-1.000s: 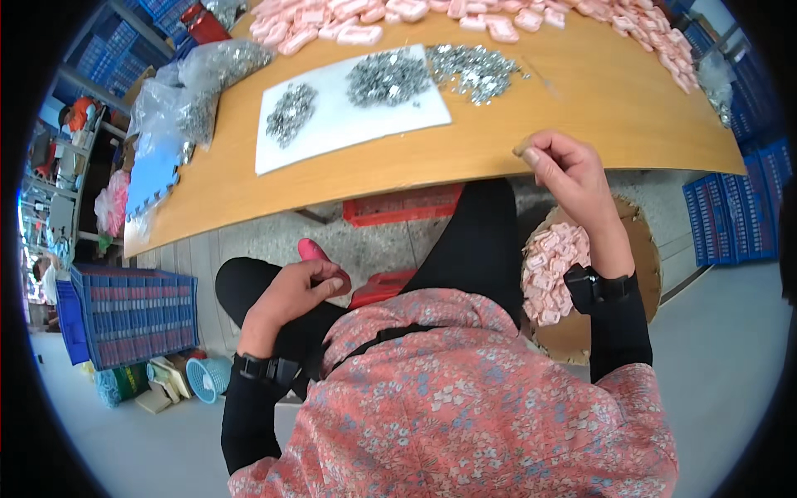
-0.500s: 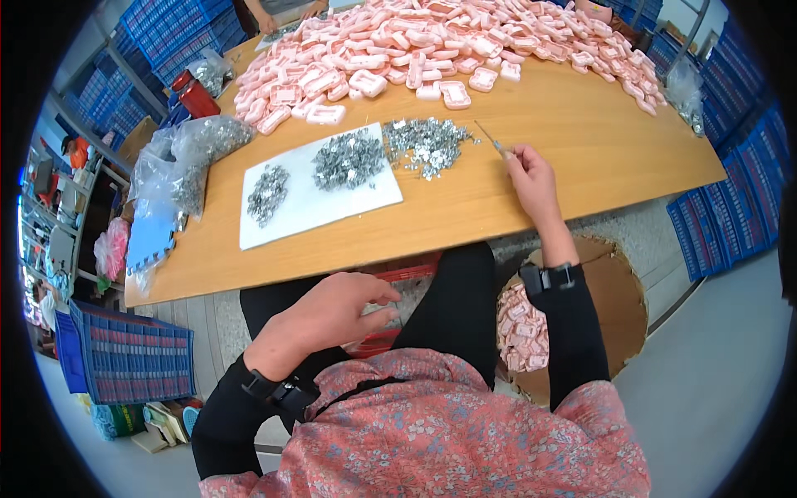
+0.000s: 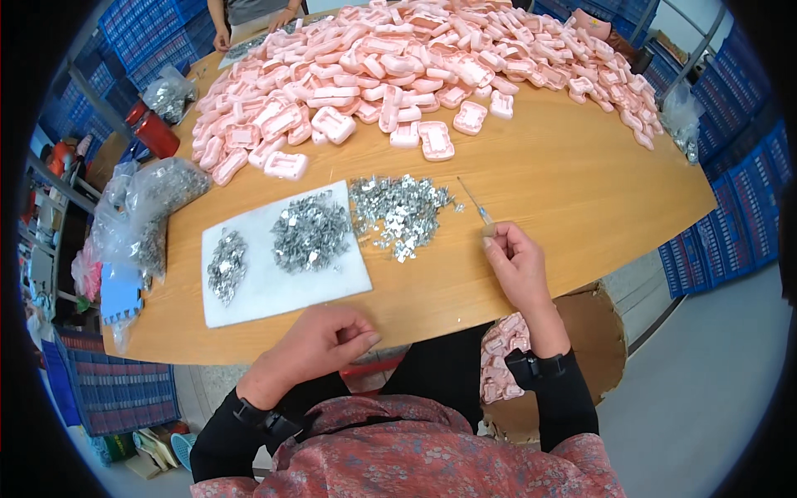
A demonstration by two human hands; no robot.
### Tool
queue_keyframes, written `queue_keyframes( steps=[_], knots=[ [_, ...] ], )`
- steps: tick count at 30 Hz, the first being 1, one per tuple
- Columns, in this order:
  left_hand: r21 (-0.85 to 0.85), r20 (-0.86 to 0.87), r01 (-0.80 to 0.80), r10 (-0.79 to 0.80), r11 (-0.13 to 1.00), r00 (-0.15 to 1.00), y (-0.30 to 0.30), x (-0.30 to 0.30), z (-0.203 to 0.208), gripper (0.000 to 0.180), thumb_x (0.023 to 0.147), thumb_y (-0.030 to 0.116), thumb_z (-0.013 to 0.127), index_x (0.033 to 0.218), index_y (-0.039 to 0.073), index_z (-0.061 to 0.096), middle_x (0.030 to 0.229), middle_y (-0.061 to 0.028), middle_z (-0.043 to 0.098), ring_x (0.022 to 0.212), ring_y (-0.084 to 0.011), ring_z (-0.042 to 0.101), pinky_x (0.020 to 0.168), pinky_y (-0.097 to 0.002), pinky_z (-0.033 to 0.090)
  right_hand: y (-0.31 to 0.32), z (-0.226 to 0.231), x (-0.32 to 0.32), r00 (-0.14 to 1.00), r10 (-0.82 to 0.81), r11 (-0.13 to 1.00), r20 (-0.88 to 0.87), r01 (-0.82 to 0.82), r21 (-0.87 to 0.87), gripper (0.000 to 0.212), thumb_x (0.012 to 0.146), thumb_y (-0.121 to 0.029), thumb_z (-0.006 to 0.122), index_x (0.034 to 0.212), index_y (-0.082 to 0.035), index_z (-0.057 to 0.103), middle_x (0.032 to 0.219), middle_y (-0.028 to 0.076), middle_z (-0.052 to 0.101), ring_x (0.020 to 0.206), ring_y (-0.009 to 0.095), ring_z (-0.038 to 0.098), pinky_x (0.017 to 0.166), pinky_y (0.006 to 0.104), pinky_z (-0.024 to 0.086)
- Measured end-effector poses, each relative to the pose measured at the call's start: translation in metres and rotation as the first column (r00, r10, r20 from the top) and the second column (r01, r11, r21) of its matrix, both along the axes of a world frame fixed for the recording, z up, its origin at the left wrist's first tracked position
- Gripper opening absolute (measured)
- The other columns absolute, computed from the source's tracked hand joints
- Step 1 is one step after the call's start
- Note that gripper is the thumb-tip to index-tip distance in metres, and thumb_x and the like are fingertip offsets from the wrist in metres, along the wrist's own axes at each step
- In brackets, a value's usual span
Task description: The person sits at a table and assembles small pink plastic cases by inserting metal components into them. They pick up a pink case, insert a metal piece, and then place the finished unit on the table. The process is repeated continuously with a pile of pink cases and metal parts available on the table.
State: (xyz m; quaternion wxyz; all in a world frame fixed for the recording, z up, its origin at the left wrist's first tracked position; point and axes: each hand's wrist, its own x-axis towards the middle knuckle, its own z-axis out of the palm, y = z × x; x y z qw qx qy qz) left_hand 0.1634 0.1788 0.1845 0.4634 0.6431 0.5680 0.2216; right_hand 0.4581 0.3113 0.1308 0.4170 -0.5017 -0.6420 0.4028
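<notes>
My right hand is closed around the handle of a thin tool with a slim metal shaft, probably a small screwdriver. Its tip points away over the table, to the right of a loose heap of small silvery metal pieces. My left hand hovers by the table's near edge, fingers curled and thumb against them, with nothing visible in it. Just beyond it lies a white foam mat, which bears a larger heap of metal pieces and a smaller one.
Pink plastic shells cover the far side of the wooden table. Bags of metal parts and a red canister stand left. A cardboard container with pink shells sits below right. Blue crates surround the table; another person's hand shows far left.
The view has shifted, so the table sits lower in it. My left hand has come to the table edge and its fingers have curled closed. My right hand keeps the tool.
</notes>
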Motion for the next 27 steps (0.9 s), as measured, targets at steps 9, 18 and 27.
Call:
queue_keyframes(
  steps=[9,18,27],
  knots=[
    [-0.121,0.178,0.077,-0.055,0.990,0.982,0.011,-0.023,-0.011,0.016,0.093,0.017,0.071,0.092,0.002,0.069,0.072,-0.0023,0.066,0.065,-0.0047,0.054,0.059,-0.0246,0.047,0.114,0.048,-0.057,0.798,-0.088,0.935,0.596,-0.140,0.325,0.039,0.086,-0.030,0.071,0.110,-0.003,0.060,0.099,0.016,0.068,0.087,0.035,0.066,0.077,0.0446,0.053],
    [-0.080,0.308,0.120,-0.090,0.990,0.947,0.013,-0.033,-0.022,0.011,0.094,0.011,0.069,0.096,0.000,0.068,0.080,0.0022,0.066,0.072,-0.0021,0.054,0.062,-0.0209,0.046,0.170,0.033,-0.108,0.531,-0.142,0.980,0.836,-0.043,0.193,0.047,0.080,-0.037,0.073,0.109,-0.003,0.059,0.104,0.019,0.068,0.098,0.034,0.067,0.085,0.0431,0.053],
    [-0.173,0.457,0.036,0.048,0.984,0.888,0.003,-0.046,-0.006,0.026,0.101,0.013,0.056,0.123,0.000,0.060,0.101,-0.0017,0.065,0.094,-0.0063,0.058,0.080,-0.0225,0.048,0.092,0.062,-0.061,0.722,0.275,0.762,-0.635,-0.566,-0.315,0.041,0.096,-0.026,0.058,0.126,0.002,0.055,0.109,0.016,0.068,0.103,0.023,0.067,0.080,0.0323,0.054]
  ],
)
